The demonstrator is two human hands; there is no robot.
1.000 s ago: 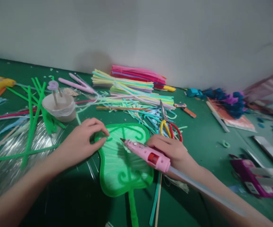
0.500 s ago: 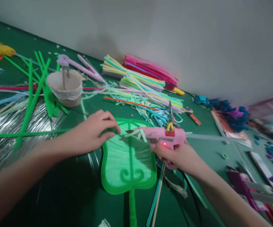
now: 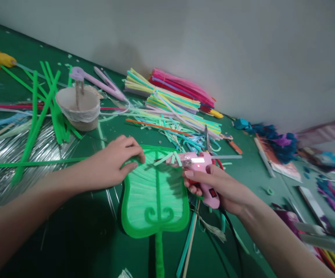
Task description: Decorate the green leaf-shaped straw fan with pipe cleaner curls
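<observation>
A green hand fan (image 3: pixel 171 193) with a central rib, two curls and a wrapped handle lies on the table. Over its upper left edge, my left hand (image 3: pixel 123 160) is bent, fingertips and thumb gripping the rim; the exact contact is partly hidden. My right hand (image 3: pixel 213 185) is closed around a pink hot glue gun (image 3: pixel 200 164), its red light lit and its nozzle pointing left above the fan's top. Pale green strips (image 3: pixel 164 159) hang at the front of the gun. A clear glue stick (image 3: pixel 228 156) protrudes from its back.
A whitish cup (image 3: pixel 79 112) stands at the left beside green pipe cleaners (image 3: pixel 44 123). Bundles of coloured pipe cleaners (image 3: pixel 167 92) lie against the wall. Scissors (image 3: pixel 208 139) are behind the glue gun, whose black cord (image 3: pixel 233 231) runs toward me.
My right hand has lowered slightly and rolled the glue gun, so its grip and switch now show. My left hand stays at the fan's edge. The whole view has shifted slightly.
</observation>
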